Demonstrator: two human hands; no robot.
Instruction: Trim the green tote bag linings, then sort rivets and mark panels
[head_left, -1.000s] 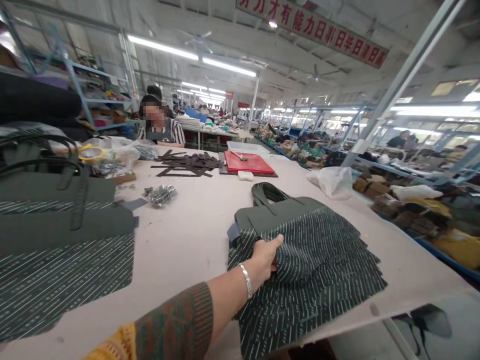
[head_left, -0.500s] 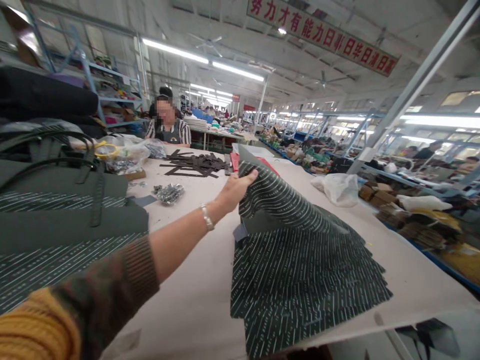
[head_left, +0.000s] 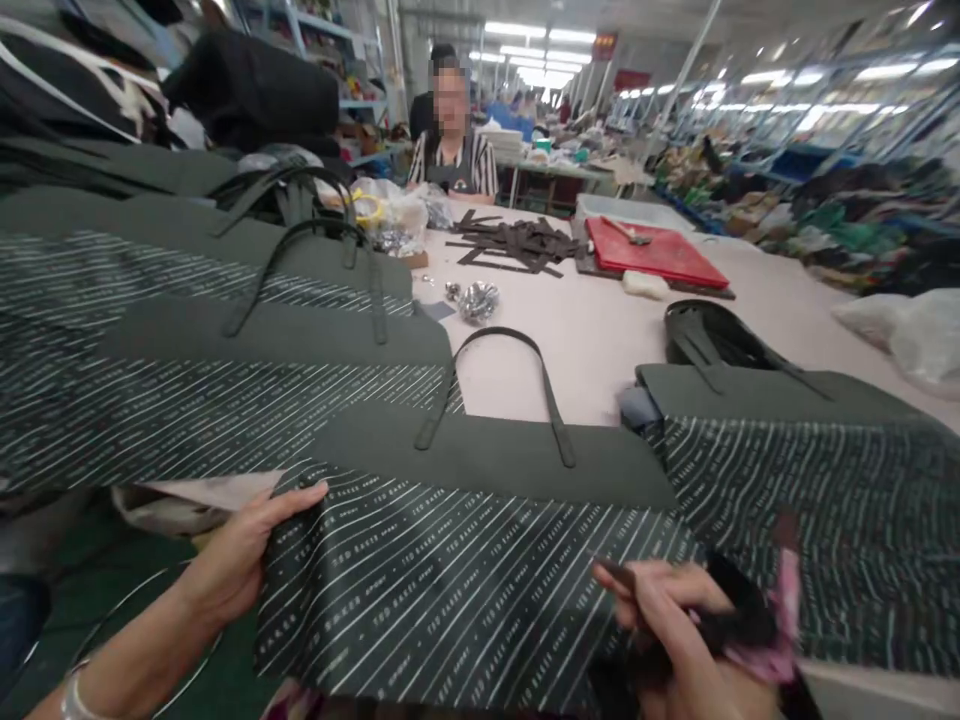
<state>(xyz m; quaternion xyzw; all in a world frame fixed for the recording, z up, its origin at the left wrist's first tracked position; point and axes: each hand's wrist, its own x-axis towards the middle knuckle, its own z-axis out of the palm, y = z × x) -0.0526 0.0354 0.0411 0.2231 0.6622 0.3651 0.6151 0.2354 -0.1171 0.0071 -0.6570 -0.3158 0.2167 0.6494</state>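
Blurred dark object (head_left: pixel 739 600) in right fingers (head_left: pixel 664 600)

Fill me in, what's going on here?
A person's left hand grips the left edge of a striped panel with a plain dark band and a strap handle. The right hand is over the panel's right side, beside a dark-and-pink item too blurred to identify. Similar pieces lie to the left and right. Another person is across the table.

Bare tabletop (head_left: pixel 600 340) is offering passage right of frame centre; a looped handle (head_left: pixel 562 440) is obstructing left, a striped stack (head_left: pixel 795 470) right
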